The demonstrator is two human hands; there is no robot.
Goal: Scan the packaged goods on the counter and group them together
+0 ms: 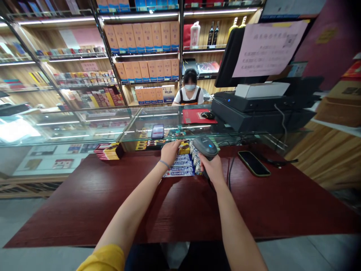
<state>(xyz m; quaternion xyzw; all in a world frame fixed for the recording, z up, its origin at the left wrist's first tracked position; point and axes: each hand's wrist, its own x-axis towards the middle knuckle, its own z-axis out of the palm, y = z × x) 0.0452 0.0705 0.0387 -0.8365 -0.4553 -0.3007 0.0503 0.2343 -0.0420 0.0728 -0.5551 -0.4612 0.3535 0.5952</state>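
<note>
My right hand [212, 165] is wrapped round the handle of a dark grey barcode scanner [205, 146], which shows a small blue light. Just to its left, my left hand [169, 152] has its fingers pinched at the near edge of a small yellow packet [184, 147]; the fingertips are partly hidden. Below that hand, blue-and-white wrapped snack bars [180, 170] lie in a row on the dark red table [118, 207]. Whitish wrapped packets [196, 160] are stacked between the bars and the scanner, partly covered by my right hand.
A phone [254, 163] and a black cable lie to the right. Stacked red-and-yellow boxes [108, 151] stand at the left. Behind is a glass counter [158, 113] with a mouse [208, 115] on a red mat. A monitor [229, 56] rises at right; a person [188, 94] sits beyond.
</note>
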